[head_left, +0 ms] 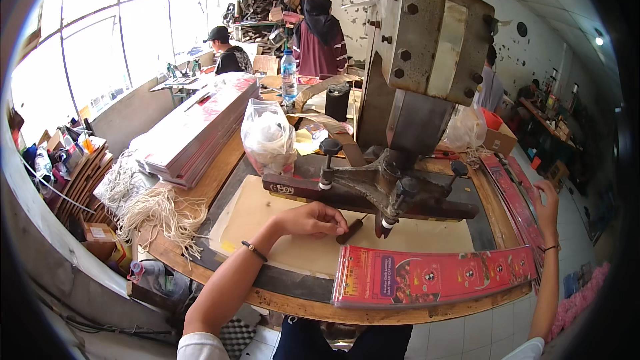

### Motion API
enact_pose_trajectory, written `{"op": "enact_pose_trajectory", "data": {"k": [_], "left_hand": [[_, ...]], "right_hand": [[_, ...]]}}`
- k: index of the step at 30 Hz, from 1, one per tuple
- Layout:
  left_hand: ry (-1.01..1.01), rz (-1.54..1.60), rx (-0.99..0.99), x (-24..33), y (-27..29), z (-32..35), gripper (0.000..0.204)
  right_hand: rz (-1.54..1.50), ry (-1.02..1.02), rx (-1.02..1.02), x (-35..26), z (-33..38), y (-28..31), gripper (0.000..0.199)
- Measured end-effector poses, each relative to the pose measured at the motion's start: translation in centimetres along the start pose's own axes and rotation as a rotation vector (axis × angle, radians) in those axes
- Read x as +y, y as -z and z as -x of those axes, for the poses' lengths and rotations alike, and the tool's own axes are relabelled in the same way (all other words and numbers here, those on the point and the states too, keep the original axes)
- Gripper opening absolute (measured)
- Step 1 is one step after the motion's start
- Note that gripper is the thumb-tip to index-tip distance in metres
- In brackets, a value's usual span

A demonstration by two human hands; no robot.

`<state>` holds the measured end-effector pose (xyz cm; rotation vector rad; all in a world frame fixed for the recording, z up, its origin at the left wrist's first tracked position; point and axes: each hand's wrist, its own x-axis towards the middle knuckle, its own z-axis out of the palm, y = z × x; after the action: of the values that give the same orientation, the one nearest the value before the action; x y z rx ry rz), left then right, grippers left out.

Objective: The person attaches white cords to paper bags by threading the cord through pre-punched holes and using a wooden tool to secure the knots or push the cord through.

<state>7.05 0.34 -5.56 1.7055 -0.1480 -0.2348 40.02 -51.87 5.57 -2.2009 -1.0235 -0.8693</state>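
Observation:
My left hand rests over the pale cutting board, fingers curled in. Its fingertips meet or nearly meet the dark handle of an awl; whether they grip anything is hidden. Out at the right, my right hand is raised beside a long pile of red printed strips, its fingers bent and apart, with nothing visible in them. A stack of red printed plastic sheets lies along the table's near edge. Above the board stands a metal press head with black knobs and a dark crossbar.
Bundled sheets, loose white strings and a clear plastic bag crowd the left side. A water bottle stands farther back. The heavy press column rises at centre right. Two people are near the windows and shelves.

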Motion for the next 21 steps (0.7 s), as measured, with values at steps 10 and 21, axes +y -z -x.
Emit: {"op": "enact_pose_trajectory", "data": {"k": [10, 21], "left_hand": [[0.014, -0.053, -0.044, -0.6, 1.5, 1.8, 0.016], [0.000, -0.128, -0.065, 0.6, 1.2, 2.1, 0.026]], "right_hand": [[-0.613, 1.410, -0.484, -34.4, 3.5, -11.9, 0.019], [-1.102, 1.082, -0.747, -37.2, 7.3, -16.9, 0.010]]}}
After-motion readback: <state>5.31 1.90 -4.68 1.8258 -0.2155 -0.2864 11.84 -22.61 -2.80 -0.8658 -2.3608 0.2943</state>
